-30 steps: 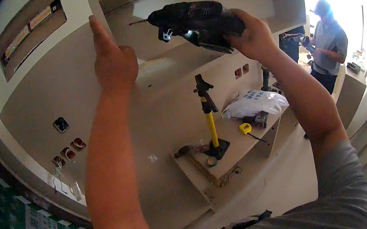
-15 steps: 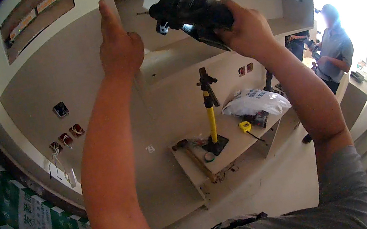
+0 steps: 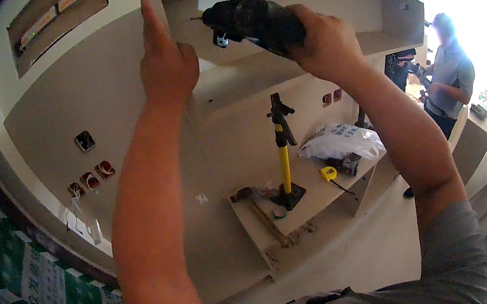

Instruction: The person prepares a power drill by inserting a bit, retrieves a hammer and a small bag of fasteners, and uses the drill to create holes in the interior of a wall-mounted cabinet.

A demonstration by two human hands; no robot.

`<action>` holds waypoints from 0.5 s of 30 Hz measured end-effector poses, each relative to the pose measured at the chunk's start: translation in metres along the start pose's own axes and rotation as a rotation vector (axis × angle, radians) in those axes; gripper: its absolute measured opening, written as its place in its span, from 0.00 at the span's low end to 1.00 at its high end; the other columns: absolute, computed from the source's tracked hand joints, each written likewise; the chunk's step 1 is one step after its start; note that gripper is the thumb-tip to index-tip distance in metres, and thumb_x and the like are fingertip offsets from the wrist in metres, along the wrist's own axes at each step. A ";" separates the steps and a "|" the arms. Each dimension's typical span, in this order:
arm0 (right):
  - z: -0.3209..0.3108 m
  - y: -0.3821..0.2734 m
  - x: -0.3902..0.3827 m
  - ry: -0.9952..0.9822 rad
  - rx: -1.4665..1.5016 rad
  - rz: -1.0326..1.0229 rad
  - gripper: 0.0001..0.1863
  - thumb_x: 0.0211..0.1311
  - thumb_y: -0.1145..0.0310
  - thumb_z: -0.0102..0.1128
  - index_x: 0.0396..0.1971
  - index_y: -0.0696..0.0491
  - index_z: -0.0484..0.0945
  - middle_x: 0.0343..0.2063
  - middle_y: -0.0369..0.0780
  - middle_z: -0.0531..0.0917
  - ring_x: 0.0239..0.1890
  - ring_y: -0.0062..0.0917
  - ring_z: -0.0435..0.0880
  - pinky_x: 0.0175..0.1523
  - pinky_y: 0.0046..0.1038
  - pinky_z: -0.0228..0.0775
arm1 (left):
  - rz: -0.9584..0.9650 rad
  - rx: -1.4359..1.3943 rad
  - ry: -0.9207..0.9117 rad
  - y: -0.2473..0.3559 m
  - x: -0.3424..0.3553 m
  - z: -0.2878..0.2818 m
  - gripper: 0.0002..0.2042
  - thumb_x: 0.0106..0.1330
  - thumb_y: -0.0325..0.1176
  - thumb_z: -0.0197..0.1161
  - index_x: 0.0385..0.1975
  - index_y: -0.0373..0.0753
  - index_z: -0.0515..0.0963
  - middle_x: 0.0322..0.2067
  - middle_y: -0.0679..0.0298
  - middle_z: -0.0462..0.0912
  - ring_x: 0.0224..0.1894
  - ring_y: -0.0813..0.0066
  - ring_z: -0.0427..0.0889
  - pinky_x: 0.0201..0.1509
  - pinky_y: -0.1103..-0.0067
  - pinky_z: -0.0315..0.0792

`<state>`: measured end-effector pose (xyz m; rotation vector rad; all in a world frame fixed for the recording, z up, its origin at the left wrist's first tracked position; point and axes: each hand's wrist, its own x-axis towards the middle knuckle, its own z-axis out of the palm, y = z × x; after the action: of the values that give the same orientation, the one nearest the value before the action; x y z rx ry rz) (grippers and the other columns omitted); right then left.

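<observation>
My right hand (image 3: 328, 41) is wrapped round the grip of a black cordless drill (image 3: 254, 24). The drill lies roughly level in front of an upper open cabinet, its thin bit (image 3: 196, 17) pointing left toward an upright panel edge. Whether the tip touches anything I cannot tell. My left hand (image 3: 169, 71) is raised against that upright panel, one finger stretched upward along it and the thumb held apart to the right. Its other fingers are mostly hidden, and it holds no tool.
Below, a low cabinet bears a yellow-and-black support pole (image 3: 284, 161), a hammer (image 3: 261, 217), a yellow tape measure (image 3: 329, 174) and a white plastic bag (image 3: 341, 141). Wired wall boxes (image 3: 89, 180) sit at left. Another person (image 3: 450, 79) stands at far right.
The whole view has shifted slightly. The drill has tilted and moved a little left relative to the cabinet, and the bright light under it shows less. My left hand stays at the panel.
</observation>
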<state>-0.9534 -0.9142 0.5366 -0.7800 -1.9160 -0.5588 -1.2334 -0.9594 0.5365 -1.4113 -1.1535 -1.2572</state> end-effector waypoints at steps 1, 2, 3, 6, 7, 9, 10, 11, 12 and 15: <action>-0.002 -0.002 0.002 -0.005 0.000 0.001 0.24 0.55 0.63 0.66 0.54 0.45 0.74 0.33 0.46 0.86 0.38 0.47 0.86 0.43 0.47 0.78 | -0.016 -0.008 -0.019 0.001 0.001 -0.001 0.47 0.58 0.24 0.54 0.77 0.40 0.33 0.70 0.37 0.58 0.64 0.39 0.72 0.57 0.58 0.77; -0.003 -0.004 0.002 -0.010 0.000 0.002 0.25 0.55 0.63 0.66 0.54 0.45 0.74 0.33 0.46 0.86 0.38 0.47 0.86 0.43 0.47 0.78 | -0.032 -0.015 -0.038 0.001 0.001 -0.002 0.47 0.58 0.25 0.54 0.77 0.40 0.34 0.70 0.37 0.58 0.64 0.39 0.72 0.57 0.58 0.77; -0.002 -0.004 0.002 -0.013 -0.002 0.000 0.25 0.55 0.63 0.66 0.54 0.45 0.74 0.33 0.46 0.86 0.38 0.47 0.86 0.43 0.47 0.78 | -0.035 -0.001 -0.039 0.001 0.000 -0.001 0.47 0.58 0.25 0.54 0.77 0.40 0.34 0.70 0.37 0.58 0.64 0.40 0.72 0.57 0.58 0.77; -0.003 -0.005 0.001 -0.046 -0.030 -0.001 0.25 0.54 0.63 0.67 0.54 0.45 0.74 0.34 0.47 0.86 0.39 0.47 0.86 0.44 0.47 0.79 | -0.029 0.023 -0.021 -0.001 -0.001 0.004 0.47 0.59 0.25 0.54 0.76 0.40 0.34 0.70 0.37 0.59 0.65 0.40 0.71 0.59 0.58 0.76; -0.003 -0.009 0.004 -0.067 -0.036 -0.001 0.25 0.54 0.62 0.67 0.54 0.45 0.74 0.34 0.47 0.86 0.40 0.47 0.86 0.45 0.47 0.79 | -0.013 0.036 -0.004 -0.002 0.002 0.003 0.47 0.59 0.25 0.54 0.76 0.40 0.34 0.70 0.38 0.59 0.65 0.40 0.71 0.60 0.58 0.75; -0.002 -0.012 0.008 -0.068 -0.022 0.013 0.25 0.54 0.62 0.67 0.54 0.45 0.74 0.34 0.47 0.87 0.40 0.47 0.86 0.45 0.47 0.79 | -0.030 0.028 -0.022 -0.003 0.006 -0.003 0.47 0.59 0.25 0.54 0.76 0.40 0.34 0.70 0.38 0.59 0.66 0.40 0.71 0.62 0.58 0.74; 0.001 -0.009 0.008 -0.055 -0.013 0.028 0.25 0.55 0.62 0.67 0.54 0.45 0.75 0.35 0.47 0.87 0.40 0.47 0.87 0.45 0.47 0.79 | -0.071 -0.004 -0.058 0.003 0.006 -0.005 0.47 0.59 0.26 0.54 0.76 0.40 0.34 0.70 0.38 0.58 0.66 0.41 0.70 0.62 0.58 0.74; 0.004 -0.006 0.008 -0.043 -0.004 0.042 0.24 0.55 0.61 0.67 0.54 0.45 0.75 0.35 0.47 0.87 0.40 0.47 0.87 0.46 0.47 0.79 | -0.111 -0.036 -0.095 0.006 0.005 -0.005 0.46 0.59 0.26 0.54 0.76 0.40 0.34 0.70 0.38 0.58 0.66 0.41 0.70 0.63 0.59 0.74; 0.005 -0.004 0.009 -0.023 -0.011 0.037 0.24 0.55 0.61 0.67 0.53 0.45 0.75 0.35 0.47 0.87 0.40 0.47 0.87 0.45 0.47 0.79 | -0.127 -0.046 -0.106 0.007 0.003 -0.003 0.46 0.59 0.26 0.54 0.76 0.40 0.34 0.71 0.39 0.58 0.67 0.41 0.69 0.63 0.58 0.74; 0.009 -0.003 0.012 0.013 -0.009 0.024 0.23 0.56 0.60 0.66 0.53 0.45 0.75 0.35 0.47 0.87 0.40 0.47 0.87 0.45 0.47 0.79 | -0.144 -0.034 -0.119 0.008 0.003 -0.004 0.46 0.59 0.27 0.54 0.77 0.40 0.34 0.72 0.41 0.57 0.67 0.42 0.69 0.62 0.58 0.74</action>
<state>-0.9652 -0.9068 0.5436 -0.8029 -1.8911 -0.5567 -1.2263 -0.9642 0.5398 -1.4662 -1.3405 -1.3117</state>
